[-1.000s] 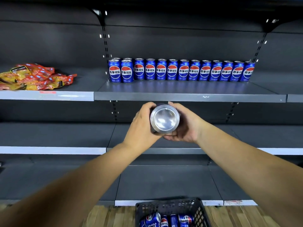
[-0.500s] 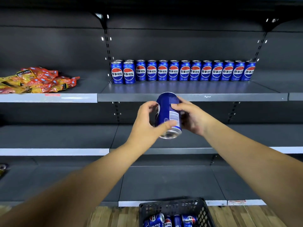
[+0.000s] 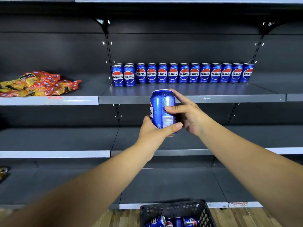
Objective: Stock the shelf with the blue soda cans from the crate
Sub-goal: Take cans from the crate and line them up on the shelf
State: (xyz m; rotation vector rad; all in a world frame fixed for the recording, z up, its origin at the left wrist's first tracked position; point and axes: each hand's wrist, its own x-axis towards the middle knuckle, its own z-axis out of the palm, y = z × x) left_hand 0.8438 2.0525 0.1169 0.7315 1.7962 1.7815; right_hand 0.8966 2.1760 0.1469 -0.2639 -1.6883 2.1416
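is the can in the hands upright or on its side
Upright. The can stands with its silver rim on top and barcode near the bottom, held by the left hand and right hand.

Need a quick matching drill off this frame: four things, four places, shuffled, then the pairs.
Things:
1. held can
2. snack packets
3. crate
4. row of cans

Places:
A. on the wooden floor, bottom of view, cans lying inside
B. at the back of the middle shelf bay
C. on the shelf bay to the left
D. upright in front of the shelf edge, between left hand and right hand

Pairs: 1-D, 2-C, 3-A, 4-B
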